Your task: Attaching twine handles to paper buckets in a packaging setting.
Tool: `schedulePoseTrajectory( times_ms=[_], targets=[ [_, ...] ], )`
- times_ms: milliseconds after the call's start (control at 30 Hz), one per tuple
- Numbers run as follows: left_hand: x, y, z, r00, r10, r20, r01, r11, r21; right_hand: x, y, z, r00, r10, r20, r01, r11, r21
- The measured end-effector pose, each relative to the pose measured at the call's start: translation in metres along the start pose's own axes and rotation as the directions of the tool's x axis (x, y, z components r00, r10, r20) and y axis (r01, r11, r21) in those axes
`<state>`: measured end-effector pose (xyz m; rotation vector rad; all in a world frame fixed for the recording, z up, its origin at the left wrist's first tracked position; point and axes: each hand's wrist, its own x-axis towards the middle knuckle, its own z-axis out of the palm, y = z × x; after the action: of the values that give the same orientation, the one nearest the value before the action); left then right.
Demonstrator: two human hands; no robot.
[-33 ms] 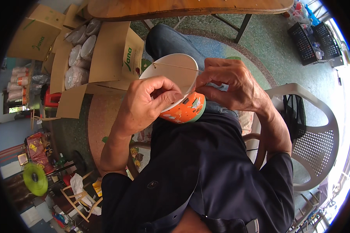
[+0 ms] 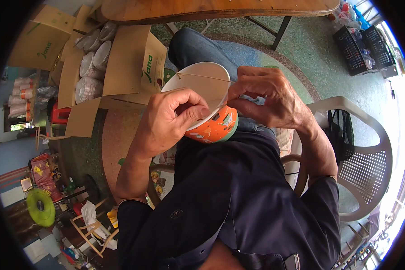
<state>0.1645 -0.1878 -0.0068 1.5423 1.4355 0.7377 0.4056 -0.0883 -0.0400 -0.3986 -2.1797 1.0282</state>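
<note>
Resting on my lap is an orange paper tub with a white inside, a green base band and printed pictures; its mouth tilts up and away from me. A thin tan string runs across the mouth from the far left rim to my right fingers. My left hand is closed at the near rim, with thumb and forefinger pressed together there. At the right side of the rim, my right hand pinches the string's end. The fingertips hide just where the string meets the tub on that side.
An open cardboard box with stacked white tubs stands to the left. Ahead is a wooden table. On the right are a plastic chair and black crates. A green fan sits at the lower left.
</note>
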Motion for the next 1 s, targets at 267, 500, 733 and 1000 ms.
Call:
schedulePoseTrajectory(
  times_ms=[267, 500, 733, 1000],
  targets=[
    [0.002, 0.000, 0.001, 0.943, 0.332, 0.033, -0.329, 0.910, 0.252, 0.001, -0.006, -0.002, 0.998, 0.057, 0.039, -0.058, 0.998, 0.026],
    [0.005, 0.004, 0.013, 0.943, 0.297, -0.152, -0.296, 0.955, 0.026, 0.003, -0.019, -0.014, 0.989, 0.135, 0.065, -0.137, 0.990, 0.018],
    [0.008, 0.021, 0.027, 0.920, 0.343, -0.192, -0.309, 0.933, 0.187, 0.001, -0.020, -0.013, 0.993, 0.108, 0.042, -0.108, 0.994, 0.006],
    [-0.003, 0.022, 0.019, 0.954, 0.289, -0.075, -0.273, 0.947, 0.171, -0.002, -0.012, -0.006, 0.984, -0.154, -0.090, 0.142, 0.981, -0.132]
  ],
)
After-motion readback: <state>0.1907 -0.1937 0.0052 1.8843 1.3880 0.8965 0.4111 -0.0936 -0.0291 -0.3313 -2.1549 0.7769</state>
